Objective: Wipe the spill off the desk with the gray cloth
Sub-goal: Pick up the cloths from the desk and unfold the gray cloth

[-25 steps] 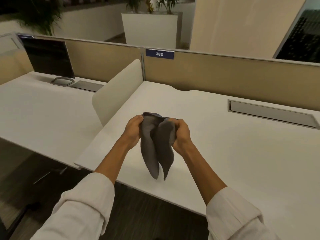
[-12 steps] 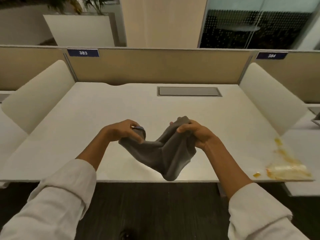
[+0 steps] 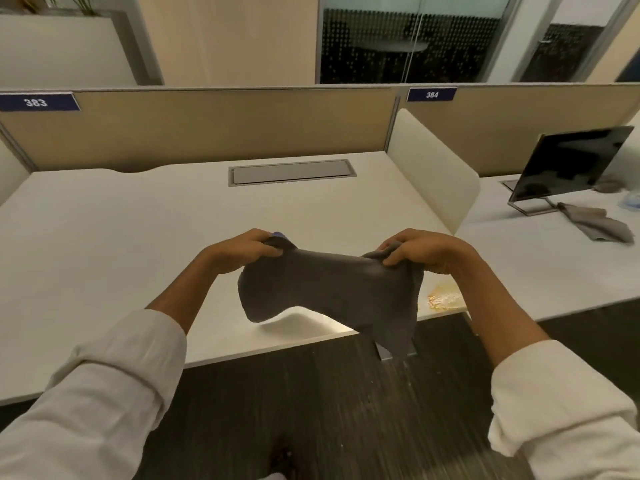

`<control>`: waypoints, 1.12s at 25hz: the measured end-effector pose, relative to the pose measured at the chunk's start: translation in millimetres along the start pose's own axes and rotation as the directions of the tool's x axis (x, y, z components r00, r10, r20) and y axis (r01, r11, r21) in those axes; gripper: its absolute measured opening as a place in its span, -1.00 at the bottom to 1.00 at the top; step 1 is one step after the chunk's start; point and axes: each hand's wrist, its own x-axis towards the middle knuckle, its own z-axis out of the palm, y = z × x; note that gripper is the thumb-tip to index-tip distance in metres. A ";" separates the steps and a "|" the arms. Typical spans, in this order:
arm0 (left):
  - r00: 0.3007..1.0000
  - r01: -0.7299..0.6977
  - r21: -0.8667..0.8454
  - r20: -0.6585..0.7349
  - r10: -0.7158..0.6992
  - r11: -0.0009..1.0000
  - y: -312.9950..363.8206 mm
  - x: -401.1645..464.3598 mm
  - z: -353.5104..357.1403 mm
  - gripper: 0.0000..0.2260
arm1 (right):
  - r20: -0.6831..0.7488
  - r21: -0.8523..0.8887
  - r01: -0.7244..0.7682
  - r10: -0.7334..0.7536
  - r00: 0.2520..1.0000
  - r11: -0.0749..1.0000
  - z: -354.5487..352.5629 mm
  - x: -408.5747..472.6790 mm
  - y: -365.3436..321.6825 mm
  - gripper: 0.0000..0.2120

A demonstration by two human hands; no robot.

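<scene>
Head view, the only one we get, and both hands are up in the middle of the frame with the cloth [image 3: 329,292] strung between them. Left hand [image 3: 242,251] is pinched shut on the cloth's left corner, right hand [image 3: 426,251] is bunched tight on the right corner, and the two hands sit well apart, so the gray fabric runs as a wide band across the frame, long axis left to right, its lower edge sagging and a tail dropping off the right side past the desk's front edge. The cloth is in the air, not on the desk [image 3: 138,230]. Now the key thing: the spill [image 3: 445,299], an orange-yellow wet patch, sits in the right centre of the frame, at the desk's front right corner, just below and a touch right of the right hand, and partly tucked behind the hanging cloth and that forearm. So it lies down and to the right of the grip, and the right hand is clearly the nearer one; the left is far off on the other side of the cloth. My read is that nothing has been wiped yet, and the move calls for bringing the cloth down and right onto that corner, right hand leading. How far the puddle runs under the cloth, can't tell.
</scene>
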 end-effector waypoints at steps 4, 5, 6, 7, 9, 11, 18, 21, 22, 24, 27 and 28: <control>0.999 0.023 -0.332 -0.022 -0.032 0.943 19.2 46.9 19.1 -0.62 | -0.171 0.199 0.139 -0.106 0.980 0.970 -19.2 -3.3 27.5 -0.74; 0.999 0.026 -0.384 -0.026 -0.039 0.923 25.5 58.2 24.0 -0.62 | -0.224 0.266 0.176 -0.116 0.968 0.948 -22.4 -0.5 32.9 -0.76; 0.999 0.017 -0.424 -0.028 -0.032 0.905 33.6 69.2 29.3 -0.66 | -0.280 0.327 0.206 -0.113 0.953 0.922 -26.0 3.6 37.9 -0.77; 0.999 0.003 -0.457 -0.033 -0.020 0.889 41.0 79.2 33.9 -0.71 | -0.339 0.366 0.228 -0.099 0.936 0.902 -29.1 8.9 42.1 -0.79; 0.998 -0.035 -0.505 -0.060 0.005 0.863 52.2 99.6 43.1 -0.82 | -0.435 0.401 0.235 -0.041 0.899 0.885 -36.4 20.0 49.7 -0.80; 0.996 -0.055 -0.546 -0.084 0.010 0.836 56.2 115.0 51.8 -0.85 | -0.457 0.453 0.198 0.036 0.889 0.869 -41.0 31.1 60.7 -0.77; 0.986 0.001 -0.582 -0.136 -0.098 0.813 53.5 171.1 80.8 -0.60 | -0.392 0.597 0.059 0.227 0.892 0.800 -67.5 80.6 91.0 -0.69; 0.965 0.039 -0.637 -0.177 -0.196 0.770 57.5 202.0 90.1 -0.62 | -0.381 0.580 0.026 0.243 0.892 0.814 -96.6 118.1 93.4 -0.63; 0.948 0.076 -0.640 -0.192 -0.255 0.765 56.3 214.3 93.7 -0.57 | -0.402 0.483 -0.043 0.265 0.876 0.875 -105.2 134.6 96.8 -0.53; 0.872 0.183 -0.563 -0.285 -0.397 0.806 51.3 233.6 102.0 -0.42 | -0.506 0.184 -0.201 0.268 0.820 0.962 -116.3 165.5 109.1 -0.35; 0.708 0.245 -0.480 -0.505 -0.494 0.842 35.2 238.7 119.6 -0.33 | -0.582 0.019 -0.066 0.065 0.811 0.998 -99.6 198.2 134.9 -0.41; 0.669 0.247 -0.468 -0.551 -0.498 0.849 30.4 237.8 126.7 -0.35 | -0.562 -0.011 -0.005 -0.002 0.827 1.000 -86.2 206.9 144.5 -0.44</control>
